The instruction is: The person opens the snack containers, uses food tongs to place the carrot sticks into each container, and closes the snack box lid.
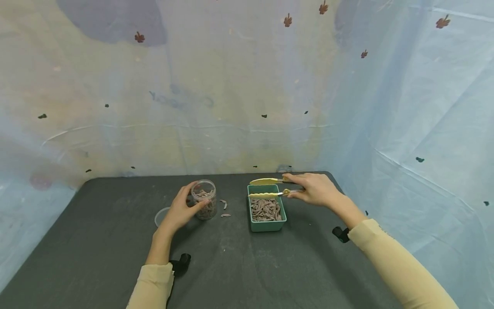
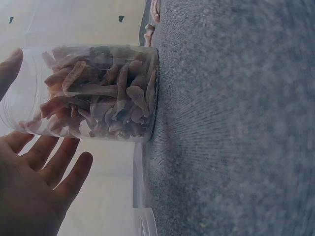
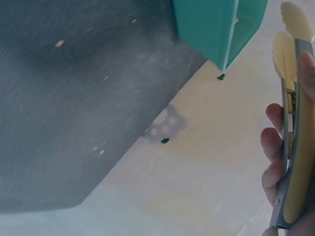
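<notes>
My left hand point(image 1: 183, 211) holds a clear round jar point(image 2: 101, 91) between thumb and fingers. The jar stands upright and uncapped on the table, with many brownish, wrinkled strips point(image 2: 106, 98) inside. My right hand point(image 1: 315, 189) grips a pair of tongs point(image 3: 298, 142) with pale yellow tips and metal-and-yellow handles. The tongs' two tips point(image 1: 264, 195) are spread apart above the far part of a green rectangular box point(image 1: 267, 227). More of the same brown strips point(image 1: 265, 210) lie in that box. Nothing shows between the tong tips.
Two loose strips point(image 1: 225, 215) lie on the dark table point(image 1: 231, 270) between jar and box. A clear round lid point(image 1: 159, 217) lies left of the jar, partly behind my left hand. Plastic sheeting point(image 1: 216, 86) hangs behind the table and along its right side.
</notes>
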The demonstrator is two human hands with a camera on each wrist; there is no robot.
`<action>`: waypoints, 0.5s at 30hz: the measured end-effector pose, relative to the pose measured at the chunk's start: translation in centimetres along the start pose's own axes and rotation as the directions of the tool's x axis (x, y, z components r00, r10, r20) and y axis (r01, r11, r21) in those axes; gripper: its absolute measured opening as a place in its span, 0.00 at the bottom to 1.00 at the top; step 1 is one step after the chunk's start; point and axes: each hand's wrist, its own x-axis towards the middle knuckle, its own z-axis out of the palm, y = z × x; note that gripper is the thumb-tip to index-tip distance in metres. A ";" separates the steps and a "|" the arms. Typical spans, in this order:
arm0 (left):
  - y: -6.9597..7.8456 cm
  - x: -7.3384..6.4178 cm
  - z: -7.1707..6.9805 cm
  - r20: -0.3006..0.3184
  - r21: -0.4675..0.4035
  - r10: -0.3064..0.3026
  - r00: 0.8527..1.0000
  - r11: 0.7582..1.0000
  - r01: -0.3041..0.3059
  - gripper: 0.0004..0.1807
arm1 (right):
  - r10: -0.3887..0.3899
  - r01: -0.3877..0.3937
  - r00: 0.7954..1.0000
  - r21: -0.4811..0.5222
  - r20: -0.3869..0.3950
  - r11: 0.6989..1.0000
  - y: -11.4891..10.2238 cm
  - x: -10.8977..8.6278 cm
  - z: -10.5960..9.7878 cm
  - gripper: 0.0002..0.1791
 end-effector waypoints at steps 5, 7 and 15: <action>0.0 0.0 0.0 0.004 -0.004 -0.002 1.000 1.000 0.002 0.51 | -0.026 0.027 0.994 -0.008 0.107 1.000 0.8 -0.2 -0.4 0.42; 0.0 0.0 -0.1 0.004 -0.005 -0.003 1.000 1.000 0.003 0.51 | -0.036 0.038 0.987 -0.011 0.155 0.999 1.0 -0.1 -0.6 0.43; 0.0 -0.1 -0.1 0.007 -0.009 -0.002 1.000 1.000 0.002 0.50 | -0.030 0.025 0.942 0.019 0.334 1.000 0.7 0.8 -1.2 0.48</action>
